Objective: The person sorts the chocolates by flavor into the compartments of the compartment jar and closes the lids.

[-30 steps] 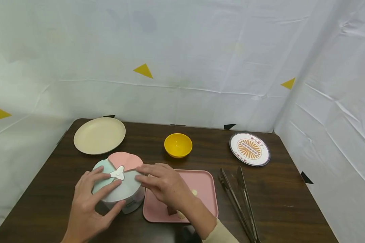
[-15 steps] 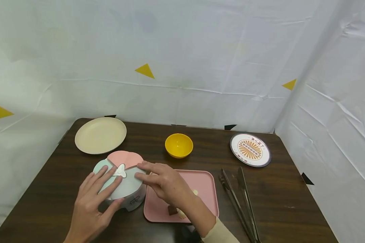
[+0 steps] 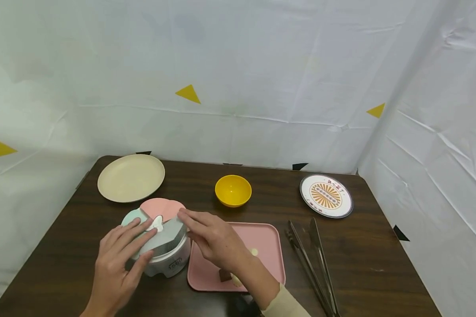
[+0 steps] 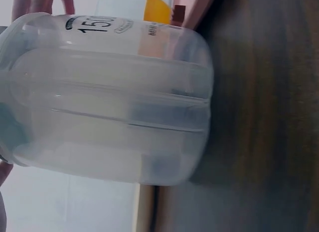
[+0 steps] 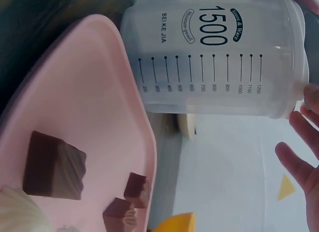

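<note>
A translucent canister (image 3: 176,259) marked 1500 stands on the table, its round lid in pink, mint and grey segments around a white butterfly-shaped knob (image 3: 157,223). The grey front segment (image 3: 164,240) looks tilted, with the pale rim showing under it. My left hand (image 3: 117,259) lies over the lid, fingers fairly straight near the knob, thumb toward the front edge. Extended fingers of my right hand (image 3: 210,240) touch the lid's right edge. In the right wrist view a fingertip (image 5: 311,97) rests at the rim of the canister, whose printed scale faces that camera.
Right of the canister, a pink tray (image 3: 271,242) holds brown chocolate-like pieces (image 5: 55,167) and cream-coloured ones, partly under my right forearm. Metal tongs (image 3: 321,259) lie farther right. Behind are a cream plate (image 3: 131,178), a yellow bowl (image 3: 233,190) and a patterned plate (image 3: 326,196).
The lid's grey front segment has tilted, looks darker, and now exposes the canister's rim. My left fingers have shifted slightly on the lid; the right fingertips stay at its right edge.
</note>
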The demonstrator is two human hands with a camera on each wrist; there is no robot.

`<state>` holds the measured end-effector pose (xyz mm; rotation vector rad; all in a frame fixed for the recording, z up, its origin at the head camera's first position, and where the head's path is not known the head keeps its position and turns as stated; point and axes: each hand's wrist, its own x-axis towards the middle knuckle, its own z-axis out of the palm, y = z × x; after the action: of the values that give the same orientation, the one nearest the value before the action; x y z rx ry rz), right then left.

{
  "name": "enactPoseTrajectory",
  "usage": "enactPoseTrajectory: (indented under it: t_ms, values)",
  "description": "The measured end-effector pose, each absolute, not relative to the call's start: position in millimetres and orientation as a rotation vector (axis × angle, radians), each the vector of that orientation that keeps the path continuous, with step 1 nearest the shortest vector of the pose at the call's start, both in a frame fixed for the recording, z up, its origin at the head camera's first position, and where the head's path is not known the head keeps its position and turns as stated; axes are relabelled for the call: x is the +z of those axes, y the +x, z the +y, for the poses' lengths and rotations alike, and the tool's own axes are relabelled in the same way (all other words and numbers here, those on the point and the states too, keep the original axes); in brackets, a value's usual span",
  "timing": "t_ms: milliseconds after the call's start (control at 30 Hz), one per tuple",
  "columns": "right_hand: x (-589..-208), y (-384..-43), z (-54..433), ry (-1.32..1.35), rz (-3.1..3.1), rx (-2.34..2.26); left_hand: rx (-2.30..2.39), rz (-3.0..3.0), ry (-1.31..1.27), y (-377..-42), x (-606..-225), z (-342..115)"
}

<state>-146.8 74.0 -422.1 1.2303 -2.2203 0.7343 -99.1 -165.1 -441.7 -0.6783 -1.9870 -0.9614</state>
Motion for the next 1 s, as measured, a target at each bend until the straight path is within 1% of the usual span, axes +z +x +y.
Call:
enactPoseTrajectory:
  t_ms: [233,467,1000]
  values:
    - [-424.6,-146.1,73.2,1.227,-2.292,0.858,-1.033,-1.930,-0.659,-110.9,-438.8,-162.1]
    - [-423.4,-145.8,70.7,1.221,-2.359,0.877,-1.146,-1.949,-0.688,-116.5,-441.6,-164.0]
    - [-417.5,-153.1,65.7,1.259,-2.448,0.918,-1.047,-1.962,-0.603,-117.4,-443.2,-156.5]
